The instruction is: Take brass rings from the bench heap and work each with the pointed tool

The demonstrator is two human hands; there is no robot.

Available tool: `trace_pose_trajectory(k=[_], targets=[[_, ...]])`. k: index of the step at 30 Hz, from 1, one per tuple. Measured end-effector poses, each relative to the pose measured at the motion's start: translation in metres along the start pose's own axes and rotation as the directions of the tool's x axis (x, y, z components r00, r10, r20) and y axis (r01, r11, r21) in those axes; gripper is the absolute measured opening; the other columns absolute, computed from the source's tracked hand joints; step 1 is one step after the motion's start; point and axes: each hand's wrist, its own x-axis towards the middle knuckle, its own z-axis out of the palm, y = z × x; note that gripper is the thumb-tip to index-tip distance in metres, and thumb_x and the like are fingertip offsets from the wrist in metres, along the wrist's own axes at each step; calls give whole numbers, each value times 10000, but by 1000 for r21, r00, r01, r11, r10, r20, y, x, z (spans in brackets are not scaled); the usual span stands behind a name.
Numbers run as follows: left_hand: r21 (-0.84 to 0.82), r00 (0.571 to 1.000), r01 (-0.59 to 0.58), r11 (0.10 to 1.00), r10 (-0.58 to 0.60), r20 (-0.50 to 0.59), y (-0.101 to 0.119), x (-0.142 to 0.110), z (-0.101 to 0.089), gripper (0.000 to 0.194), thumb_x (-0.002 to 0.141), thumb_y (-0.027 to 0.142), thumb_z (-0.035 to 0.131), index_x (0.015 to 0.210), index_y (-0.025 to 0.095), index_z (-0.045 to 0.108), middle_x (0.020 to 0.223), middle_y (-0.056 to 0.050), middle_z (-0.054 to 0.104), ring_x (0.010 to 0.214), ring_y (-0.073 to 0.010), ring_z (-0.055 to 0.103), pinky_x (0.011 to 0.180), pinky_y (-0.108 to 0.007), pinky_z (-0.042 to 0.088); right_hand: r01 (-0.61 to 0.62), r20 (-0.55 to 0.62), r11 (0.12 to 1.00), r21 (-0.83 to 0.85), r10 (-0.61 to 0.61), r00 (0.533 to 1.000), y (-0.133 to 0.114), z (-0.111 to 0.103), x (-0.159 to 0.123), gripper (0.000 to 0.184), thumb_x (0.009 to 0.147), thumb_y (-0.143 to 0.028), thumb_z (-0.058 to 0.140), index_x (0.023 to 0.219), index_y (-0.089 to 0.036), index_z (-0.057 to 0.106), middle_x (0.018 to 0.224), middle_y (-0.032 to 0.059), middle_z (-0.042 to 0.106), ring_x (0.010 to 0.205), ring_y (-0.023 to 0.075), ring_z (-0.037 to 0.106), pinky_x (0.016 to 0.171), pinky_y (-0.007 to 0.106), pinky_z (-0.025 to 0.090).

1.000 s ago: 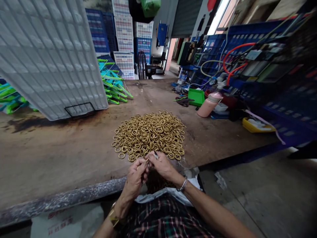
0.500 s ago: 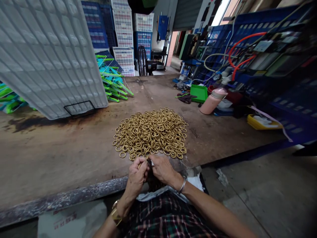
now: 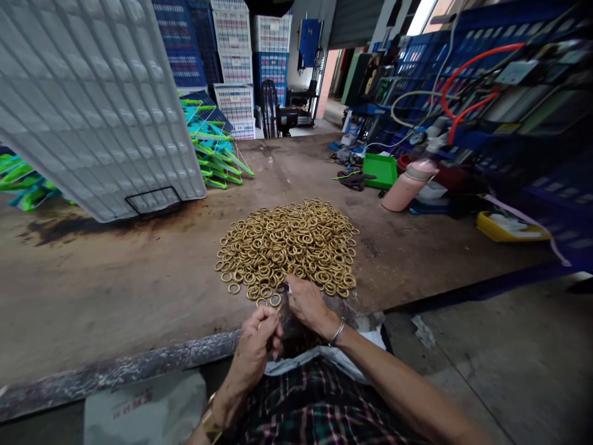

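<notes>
A heap of brass-coloured rings [image 3: 287,244] lies on the brown table in front of me. Just below its front edge, my left hand [image 3: 257,346] is closed, with a bit of a brass-coloured ring [image 3: 261,324] showing between thumb and fingers. Two loose rings lie close beyond its fingertips, one of them a flat single ring [image 3: 275,300]. My right hand [image 3: 309,304] is closed at the near edge of the heap. Something small, dark and whitish shows at its fingertips, too small to name. The hands are apart.
A tilted white plastic tray [image 3: 102,111] stands at the left, with green and teal plastic pieces [image 3: 215,151] behind it. At the right are a pink bottle [image 3: 407,185], a green tray [image 3: 380,171] and a yellow tray [image 3: 509,228]. The table's front edge [image 3: 139,364] runs before me.
My hands have separated: the left moved down toward me, and the right moved slightly up to the heap. Loose rings now show beyond my left fingertips. The view has shifted slightly.
</notes>
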Motion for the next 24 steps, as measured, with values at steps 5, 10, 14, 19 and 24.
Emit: trace_pose_trajectory(k=[5,10,14,19,24], targets=[[-227,993,1,974,-27,-113,6,5,-12,262,703,373,635,732,144,511,706,-19,580,522,-88,510,373,-169,342,105,-70,993,56,-101,992,-17,-4,10,230,807,-171,418,1024,-193,492,929,55,632,840,166,584,664,236,350],[-361,989,-9,933,-45,-140,11,6,-26,189,695,291,637,773,152,535,671,-5,578,523,-95,524,386,-163,345,58,-19,997,-56,-59,998,-33,-3,23,240,821,-170,397,1039,-214,484,924,66,643,807,184,602,630,253,365],[-476,992,30,879,-86,-97,12,7,-33,171,687,260,633,790,139,570,648,-2,568,516,-89,518,382,-155,343,43,16,994,-96,-42,999,-37,-3,28,273,823,-163,378,1071,-211,480,936,84,643,790,183,605,612,257,367],[-484,976,48,874,-144,-165,14,13,-36,147,662,217,658,692,124,549,696,-29,598,580,-117,573,404,-170,397,71,-26,997,-18,-71,997,-30,0,28,252,786,-171,434,1015,-213,529,917,61,648,805,165,598,627,237,353],[-325,970,-46,945,-36,-242,16,20,-27,252,627,270,706,771,153,536,645,16,573,536,-91,549,372,-143,365,197,-179,961,196,-162,970,-19,-1,23,183,807,-195,433,917,-203,579,811,24,647,749,138,586,645,215,356]])
